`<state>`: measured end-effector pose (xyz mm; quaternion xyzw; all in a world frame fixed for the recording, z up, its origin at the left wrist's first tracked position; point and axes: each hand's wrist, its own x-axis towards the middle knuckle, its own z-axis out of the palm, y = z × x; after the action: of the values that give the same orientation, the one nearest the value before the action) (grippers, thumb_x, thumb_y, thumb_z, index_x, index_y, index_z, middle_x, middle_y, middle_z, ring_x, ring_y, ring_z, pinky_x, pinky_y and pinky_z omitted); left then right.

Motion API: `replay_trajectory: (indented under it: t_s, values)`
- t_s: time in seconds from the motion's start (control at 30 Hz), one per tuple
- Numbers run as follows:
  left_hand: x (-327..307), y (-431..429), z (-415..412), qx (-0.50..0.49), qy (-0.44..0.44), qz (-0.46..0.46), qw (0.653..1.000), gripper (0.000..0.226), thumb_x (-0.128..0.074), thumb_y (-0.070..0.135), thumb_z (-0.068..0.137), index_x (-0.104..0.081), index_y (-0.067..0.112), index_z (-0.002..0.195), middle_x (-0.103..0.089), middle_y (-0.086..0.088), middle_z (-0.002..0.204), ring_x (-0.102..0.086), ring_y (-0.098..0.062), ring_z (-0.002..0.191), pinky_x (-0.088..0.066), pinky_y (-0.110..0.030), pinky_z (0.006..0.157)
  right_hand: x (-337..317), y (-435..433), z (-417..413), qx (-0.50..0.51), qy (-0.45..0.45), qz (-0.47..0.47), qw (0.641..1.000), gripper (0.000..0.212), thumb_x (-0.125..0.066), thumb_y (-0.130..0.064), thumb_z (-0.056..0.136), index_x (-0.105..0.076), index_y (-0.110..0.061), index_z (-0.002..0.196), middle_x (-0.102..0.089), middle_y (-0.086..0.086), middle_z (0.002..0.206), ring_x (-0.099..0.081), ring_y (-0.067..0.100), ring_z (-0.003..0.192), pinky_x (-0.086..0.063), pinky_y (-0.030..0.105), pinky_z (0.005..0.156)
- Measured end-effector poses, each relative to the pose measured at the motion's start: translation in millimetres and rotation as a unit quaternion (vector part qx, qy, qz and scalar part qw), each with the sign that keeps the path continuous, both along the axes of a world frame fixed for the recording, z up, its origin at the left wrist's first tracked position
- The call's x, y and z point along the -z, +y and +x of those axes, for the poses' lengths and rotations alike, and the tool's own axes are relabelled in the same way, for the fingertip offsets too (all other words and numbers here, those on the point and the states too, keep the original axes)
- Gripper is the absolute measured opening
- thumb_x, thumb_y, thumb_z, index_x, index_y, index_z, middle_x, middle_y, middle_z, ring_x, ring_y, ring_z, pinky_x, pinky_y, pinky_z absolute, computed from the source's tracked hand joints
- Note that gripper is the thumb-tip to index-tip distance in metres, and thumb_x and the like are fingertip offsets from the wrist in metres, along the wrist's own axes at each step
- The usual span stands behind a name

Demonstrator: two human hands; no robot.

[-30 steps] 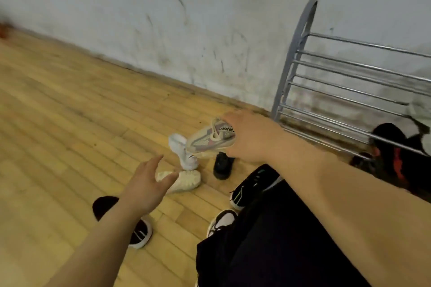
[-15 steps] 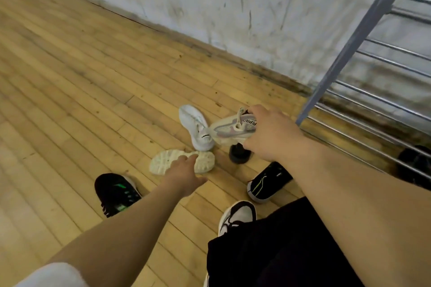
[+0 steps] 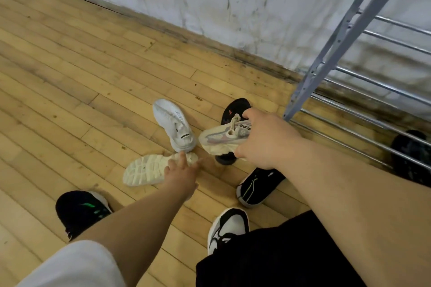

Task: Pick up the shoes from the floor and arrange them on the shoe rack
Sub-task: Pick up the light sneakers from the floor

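- The right hand (image 3: 265, 140) has its fingers and thumb curled round the heel of a cream knit sneaker with a pink side stripe (image 3: 221, 141). It holds the sneaker off the wooden plank floor (image 3: 70, 77), toe pointing away from the grey metal shoe rack (image 3: 345, 30).
- The left hand (image 3: 182, 170) reaches onto one end of a cream sneaker lying sole-up with a chunky tread (image 3: 144, 171). The fingers touch it, but I cannot tell whether they have closed round it.
- The step in hand looks like taking this upturned sneaker as the mate of the held one.
- To do it well, hook the fingers under the edge of the sole, put the thumb on the tread and roll the sneaker upright while lifting, so it reaches the rack sole-down.
- Keep the wrist clear of the white mesh sneaker (image 3: 175, 123) just beside it, or that one gets dragged along.
- Other sneakers lie on the floor near the foot of the rack: a black sneaker with a red mark (image 3: 234, 109), partly under the held one, and a black sneaker with a pale green line (image 3: 258, 186). A black sneaker with a green logo (image 3: 79, 209) lies well apart from the rack, on the nearer side of the floor.
- A dark shoe (image 3: 410, 158) already sits behind the rack's lower bars, so the free bars beside it suit the cream pair, set side by side with their toes pointing the same way.
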<state>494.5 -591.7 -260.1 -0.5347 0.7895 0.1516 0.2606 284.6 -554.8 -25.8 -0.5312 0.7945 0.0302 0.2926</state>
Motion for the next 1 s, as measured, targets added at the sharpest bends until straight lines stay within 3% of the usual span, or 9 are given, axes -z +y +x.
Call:
replay_trajectory:
  t_s: [0.17,0.37,0.53,0.63,0.7,0.8,0.87,0.9,1.0]
  values:
    - [0.4,3.7,-3.0,-0.026,0.034,-0.015,0.999,0.079,-0.05,-0.001,0.09,-0.026,0.045,0.15,-0.003,-0.017,0.161,-0.034,-0.044,0.13,-0.046,-0.051,0.101,1.0,2.3,-2.6,0.011,-0.01,0.008,1.0,0.083,-0.077,-0.035,0.081,-0.031,-0.03,0.151,-0.052,0.009,0.134,-0.054,0.027,0.095,-0.046,0.033,0.062]
    - [-40.8,21.8,23.6,-0.06,0.178,-0.048,0.981,0.066,-0.05,-0.001,0.093,-0.035,0.04,0.142,-0.012,-0.015,0.168,-0.039,-0.042,0.139,-0.051,-0.049,0.099,-6.0,5.2,0.4,0.022,-0.028,0.011,0.999,0.085,-0.079,-0.036,0.078,-0.033,-0.029,0.149,-0.051,0.009,0.134,-0.057,0.027,0.097,-0.051,0.035,0.07]
    - [-105.4,61.4,68.5,-0.262,0.382,-0.18,0.868,0.042,-0.069,0.03,0.097,-0.047,0.027,0.133,-0.039,-0.003,0.153,-0.052,-0.017,0.119,-0.047,-0.033,0.085,-13.9,4.1,5.4,0.016,-0.033,0.006,0.999,0.084,-0.08,-0.037,0.08,-0.033,-0.029,0.149,-0.052,0.006,0.118,-0.058,0.02,0.081,-0.059,0.035,0.072]
    - [-123.6,89.4,88.9,-0.388,0.384,-0.222,0.807,0.038,-0.075,0.037,0.092,-0.047,0.026,0.114,-0.046,0.001,0.124,-0.055,-0.024,0.107,-0.046,-0.035,0.079,-19.7,7.3,11.6,0.002,-0.033,0.001,0.999,0.09,-0.08,-0.037,0.082,-0.028,-0.029,0.155,-0.05,0.006,0.112,-0.052,0.016,0.073,-0.058,0.036,0.075]
    - [-128.6,100.3,98.9,-0.43,0.364,-0.226,0.795,0.041,-0.075,0.036,0.092,-0.047,0.02,0.119,-0.042,0.0,0.124,-0.053,-0.028,0.112,-0.042,-0.035,0.081,-23.2,10.4,16.1,-0.007,-0.034,0.002,0.999,0.092,-0.08,-0.037,0.082,-0.027,-0.03,0.157,-0.052,0.006,0.114,-0.051,0.016,0.072,-0.057,0.034,0.072]
    - [-135.2,101.5,117.6,-0.474,0.316,-0.135,0.811,0.08,-0.075,0.04,0.09,-0.029,0.031,0.155,-0.037,-0.009,0.145,-0.052,-0.028,0.118,-0.045,-0.037,0.079,-27.4,14.9,22.4,-0.022,-0.041,0.002,0.999,0.093,-0.082,-0.038,0.081,-0.028,-0.029,0.156,-0.051,0.004,0.11,-0.052,0.012,0.071,-0.05,0.028,0.058]
    - [-138.5,99.9,132.1,-0.486,0.276,-0.025,0.829,0.096,-0.077,0.046,0.086,-0.02,0.037,0.162,-0.043,-0.012,0.146,-0.055,-0.024,0.111,-0.05,-0.037,0.079,-31.3,17.0,25.4,-0.03,-0.049,-0.006,0.998,0.093,-0.083,-0.038,0.079,-0.03,-0.03,0.155,-0.054,0.005,0.118,-0.049,0.009,0.071,-0.043,0.027,0.053]
    - [-141.7,100.9,137.7,-0.504,0.289,0.039,0.813,0.091,-0.078,0.044,0.087,-0.028,0.033,0.162,-0.05,-0.01,0.142,-0.057,-0.022,0.107,-0.053,-0.037,0.079,-34.4,18.2,26.6,-0.034,-0.056,-0.012,0.998,0.093,-0.083,-0.038,0.079,-0.031,-0.03,0.155,-0.055,0.006,0.126,-0.049,0.011,0.073,-0.041,0.027,0.053]
    - [-158.9,109.7,145.7,-0.595,0.397,0.148,0.683,0.069,-0.08,0.021,0.09,-0.049,0.019,0.152,-0.06,-0.007,0.121,-0.063,-0.026,0.101,-0.062,-0.042,0.08,-46.3,21.0,31.4,-0.037,-0.077,-0.041,0.995,0.093,-0.084,-0.037,0.077,-0.034,-0.03,0.155,-0.052,0.006,0.142,-0.052,0.019,0.093,-0.042,0.029,0.061]
